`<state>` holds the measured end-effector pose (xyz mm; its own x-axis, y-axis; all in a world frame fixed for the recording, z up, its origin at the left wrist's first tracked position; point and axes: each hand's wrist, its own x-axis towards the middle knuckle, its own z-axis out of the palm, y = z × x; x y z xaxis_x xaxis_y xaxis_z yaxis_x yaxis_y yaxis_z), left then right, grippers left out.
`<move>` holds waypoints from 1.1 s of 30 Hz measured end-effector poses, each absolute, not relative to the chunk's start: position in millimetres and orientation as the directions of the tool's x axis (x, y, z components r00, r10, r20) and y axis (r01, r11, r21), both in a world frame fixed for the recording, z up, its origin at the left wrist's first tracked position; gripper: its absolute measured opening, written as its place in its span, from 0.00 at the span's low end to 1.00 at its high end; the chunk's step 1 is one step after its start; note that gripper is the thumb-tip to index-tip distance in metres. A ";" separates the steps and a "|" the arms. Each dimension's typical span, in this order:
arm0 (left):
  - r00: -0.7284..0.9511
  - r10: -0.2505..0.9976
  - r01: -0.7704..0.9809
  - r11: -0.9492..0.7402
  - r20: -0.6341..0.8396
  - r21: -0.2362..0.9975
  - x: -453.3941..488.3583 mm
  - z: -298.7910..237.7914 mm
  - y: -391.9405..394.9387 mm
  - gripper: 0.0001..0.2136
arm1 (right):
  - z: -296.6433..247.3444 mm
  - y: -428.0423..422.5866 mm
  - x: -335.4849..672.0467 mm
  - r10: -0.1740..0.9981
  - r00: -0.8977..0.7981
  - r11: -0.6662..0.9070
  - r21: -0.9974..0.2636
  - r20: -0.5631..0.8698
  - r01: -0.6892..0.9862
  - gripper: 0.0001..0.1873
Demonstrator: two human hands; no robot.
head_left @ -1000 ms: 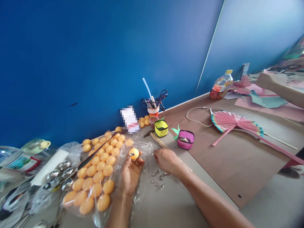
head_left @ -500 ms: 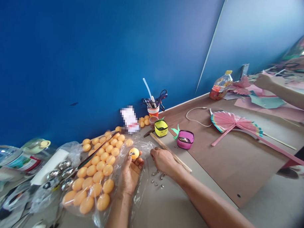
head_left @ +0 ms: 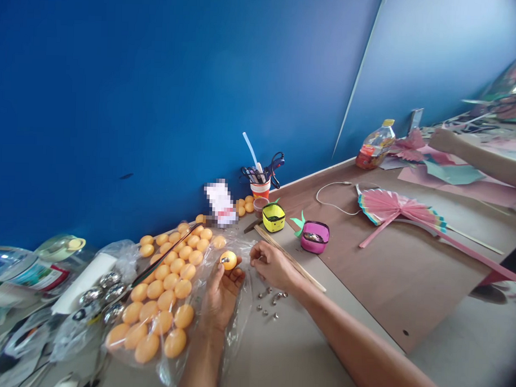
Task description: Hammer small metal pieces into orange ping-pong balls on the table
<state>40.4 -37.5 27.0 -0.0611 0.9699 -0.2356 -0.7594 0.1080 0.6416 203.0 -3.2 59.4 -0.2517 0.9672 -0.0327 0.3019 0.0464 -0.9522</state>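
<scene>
Between the thumb and fingers of my left hand (head_left: 224, 291) is an orange ping-pong ball (head_left: 228, 259), with a small shiny metal piece visible on its near side. My right hand (head_left: 274, 266) is just to the right of the ball, apart from it, its fingertips pinched together. Whatever those fingertips hold is too small to make out. Below my right hand, several small metal pieces (head_left: 265, 312) lie scattered on the table. A clear plastic bag (head_left: 239, 249) spreads under and around my left hand, and many orange ping-pong balls (head_left: 167, 300) lie to its left.
Wooden sticks (head_left: 304, 269) lie beyond my right hand, near a yellow box (head_left: 273, 216) and a purple box (head_left: 314, 236). A cup of tools (head_left: 260, 188) stands by the blue wall. Pink paper fan (head_left: 399, 207) lies right; another person's forearm (head_left: 479, 153) reaches in farther back.
My right hand has lifted slightly and moved left, closer to the ball, uncovering more of the metal pieces. My left hand and its ball stay nearly still. The other person's arm shifted slightly.
</scene>
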 end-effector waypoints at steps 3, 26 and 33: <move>-0.044 0.970 -0.755 0.126 -0.241 0.644 40.9 26.9 -37.7 0.12 | 55.4 -1.7 200.5 0.936 -0.347 -0.070 -0.997 -0.060 -0.016 0.06; -0.012 0.995 -0.623 0.066 -0.095 0.780 52.0 33.4 -41.0 0.11 | 46.1 -7.9 184.0 0.893 -0.420 -0.375 -0.779 -0.159 -0.503 0.18; 0.007 0.999 -0.604 0.040 -0.044 0.796 53.5 36.4 -41.5 0.13 | 43.9 -6.5 183.6 0.883 -0.440 -0.403 -0.740 -0.161 -0.538 0.18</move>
<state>53.5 -41.5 36.4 0.0072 0.9990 -0.0444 -0.6044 0.0397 0.7957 183.6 -6.5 43.9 -0.4401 0.8835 -0.1606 -0.5383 -0.4027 -0.7403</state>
